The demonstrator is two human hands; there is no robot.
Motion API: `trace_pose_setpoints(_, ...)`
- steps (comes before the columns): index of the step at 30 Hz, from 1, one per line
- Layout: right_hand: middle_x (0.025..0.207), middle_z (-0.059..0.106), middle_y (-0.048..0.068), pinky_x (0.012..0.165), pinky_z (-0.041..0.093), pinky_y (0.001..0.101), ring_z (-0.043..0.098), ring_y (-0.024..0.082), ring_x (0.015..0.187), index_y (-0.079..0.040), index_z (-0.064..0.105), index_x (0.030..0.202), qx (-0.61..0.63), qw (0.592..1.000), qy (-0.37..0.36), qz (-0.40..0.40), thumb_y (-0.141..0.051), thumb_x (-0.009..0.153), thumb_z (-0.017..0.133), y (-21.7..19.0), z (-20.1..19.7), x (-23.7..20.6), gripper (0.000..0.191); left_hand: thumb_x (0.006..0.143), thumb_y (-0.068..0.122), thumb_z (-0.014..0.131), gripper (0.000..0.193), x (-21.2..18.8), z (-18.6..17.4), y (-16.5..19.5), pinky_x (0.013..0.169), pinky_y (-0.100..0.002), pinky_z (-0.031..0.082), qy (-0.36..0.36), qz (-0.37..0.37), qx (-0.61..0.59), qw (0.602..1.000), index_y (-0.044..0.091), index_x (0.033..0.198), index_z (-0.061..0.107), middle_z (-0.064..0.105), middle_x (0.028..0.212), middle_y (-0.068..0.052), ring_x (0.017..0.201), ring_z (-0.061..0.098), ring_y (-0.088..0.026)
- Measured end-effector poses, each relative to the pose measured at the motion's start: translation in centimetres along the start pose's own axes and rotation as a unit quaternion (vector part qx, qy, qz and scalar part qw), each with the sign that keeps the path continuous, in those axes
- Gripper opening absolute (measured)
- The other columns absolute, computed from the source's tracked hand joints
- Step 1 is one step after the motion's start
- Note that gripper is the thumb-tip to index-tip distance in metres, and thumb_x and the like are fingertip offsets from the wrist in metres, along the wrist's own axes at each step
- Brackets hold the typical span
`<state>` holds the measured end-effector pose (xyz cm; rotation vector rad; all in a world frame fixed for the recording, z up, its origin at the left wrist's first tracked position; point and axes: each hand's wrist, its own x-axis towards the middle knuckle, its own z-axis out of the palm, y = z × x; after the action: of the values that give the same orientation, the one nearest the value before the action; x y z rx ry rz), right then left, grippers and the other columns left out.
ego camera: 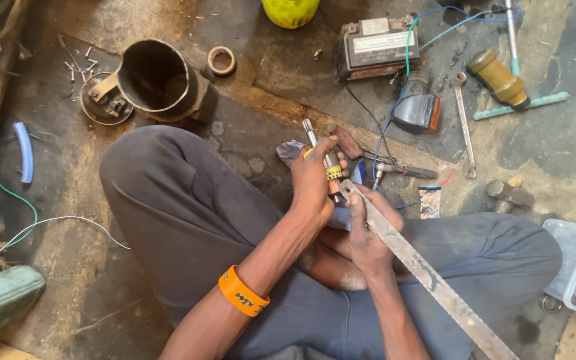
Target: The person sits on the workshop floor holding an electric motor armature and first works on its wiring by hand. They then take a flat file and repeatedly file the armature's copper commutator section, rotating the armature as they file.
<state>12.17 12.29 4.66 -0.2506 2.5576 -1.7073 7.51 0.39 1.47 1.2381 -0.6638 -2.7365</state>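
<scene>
Closest in, an orange wristband (243, 291) circles the left forearm, and the person sits cross-legged in dark grey trousers (188, 207) on a stained concrete floor (81, 220).

Over the lap, the right hand (368, 233) is wrapped tight around a long, worn hacksaw blade (428, 273), fingers closed on its upper end. The blade's tip rests against the small metal shaft (325, 167), while the rest runs down and away past the right knee.

The left hand (313, 183) has that shaft in a closed grip, thumb and fingers curled round it. The shaft stands nearly upright, its silver tip poking out above the fingers, a yellow band showing just where the blade meets it.

Just beyond the shaft lies a blue rag (291, 152), and just right of the shaft a small hammer (398, 171) sits among blue wires (395, 107). Farther right of the shaft, a spanner (463, 123) lies on the floor.

Well left of the shaft, a dark metal pipe section (158, 80) lies on its side, with a tape ring (221, 60) beside it. Straight beyond the shaft sits a battery (378, 47), and farther right of the shaft, a yellow-handled tool (499, 79).
</scene>
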Motion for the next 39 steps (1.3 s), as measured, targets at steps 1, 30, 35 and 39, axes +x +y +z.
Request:
trace_pose_setpoints(1, 0.085, 0.07, 0.005, 0.069, 0.051, 0.0284, 0.063, 0.01, 0.078, 0.005, 0.07, 0.111, 0.003, 1.0, -0.002, -0.004, -0.013, 0.104, 0.06, 0.2, -0.3, -0.2, 0.022, 0.09, 0.014, 0.069, 0.015, 0.1, 0.0, 0.0, 0.05, -0.025, 0.05, -0.013, 0.0, 0.001, 1.0, 0.004, 0.097, 0.061, 0.062, 0.073, -0.005, 0.059, 0.06, -0.013)
trace_pose_setpoints(30, 0.102, 0.074, 0.016, 0.063, 0.048, 0.0272, 0.064, 0.013, 0.075, 0.004, 0.067, 0.092, 0.014, 0.999, 0.016, -0.039, -0.018, 0.105, 0.065, -0.3, -0.7, -0.6, 0.026, 0.096, 0.019, 0.065, 0.018, -0.5, 0.3, 0.7, 0.061, -0.026, 0.054, -0.107, -0.01, -0.032, 0.994, 0.001, 0.095, 0.064, 0.063, 0.082, -0.007, 0.067, 0.061, -0.012)
trace_pose_setpoints(35, 0.102, 0.072, 0.015, 0.079, 0.053, 0.0323, 0.07, 0.02, 0.095, 0.004, 0.067, 0.098, -0.03, 0.994, 0.009, -0.109, -0.013, 0.108, 0.064, -0.8, -0.4, -0.5, 0.02, 0.093, 0.019, 0.068, 0.016, -0.1, 0.0, 0.4, 0.056, -0.025, 0.053, -0.072, 0.003, -0.004, 0.997, 0.003, 0.096, 0.063, 0.064, 0.078, -0.006, 0.063, 0.063, -0.012)
trace_pose_setpoints(39, 0.102, 0.073, 0.015, 0.074, 0.053, 0.034, 0.068, 0.021, 0.085, 0.005, 0.067, 0.099, -0.04, 0.997, 0.017, -0.059, -0.008, 0.103, 0.063, -1.2, 0.2, -0.6, 0.015, 0.09, 0.019, 0.07, 0.016, 0.2, -0.2, 0.3, 0.052, -0.025, 0.053, -0.029, 0.021, 0.041, 0.999, 0.005, 0.095, 0.063, 0.063, 0.072, -0.005, 0.058, 0.062, -0.011)
